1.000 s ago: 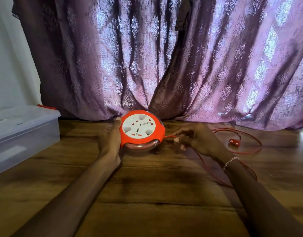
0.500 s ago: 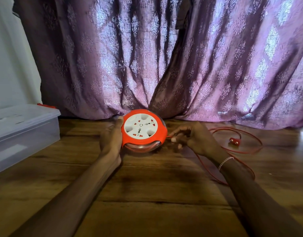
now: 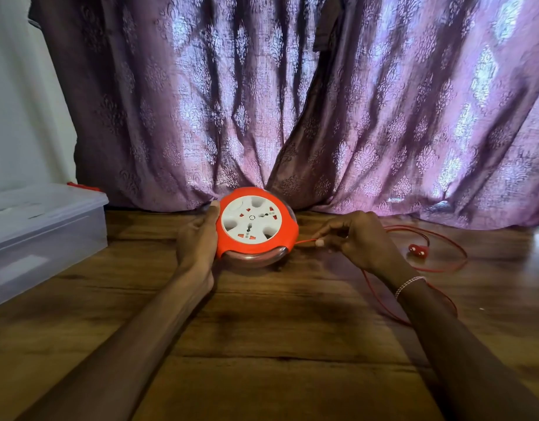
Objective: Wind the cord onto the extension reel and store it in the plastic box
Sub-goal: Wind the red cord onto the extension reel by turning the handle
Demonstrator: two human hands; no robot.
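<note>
An orange extension reel with a white socket face stands tilted on the wooden floor, its face toward me. My left hand grips its left rim. My right hand pinches the thin red cord just right of the reel. The rest of the cord loops loosely on the floor behind and under my right wrist. Its red plug lies at the right. A clear plastic box with its lid on sits at the far left.
A purple patterned curtain hangs to the floor right behind the reel. A white wall is at the left behind the box. Bare wooden floor stretches between my forearms and toward me.
The reel's socket face has turned a little in my left hand. My right hand has shifted slightly along the cord, and the loose loop on the floor has drawn in a bit.
</note>
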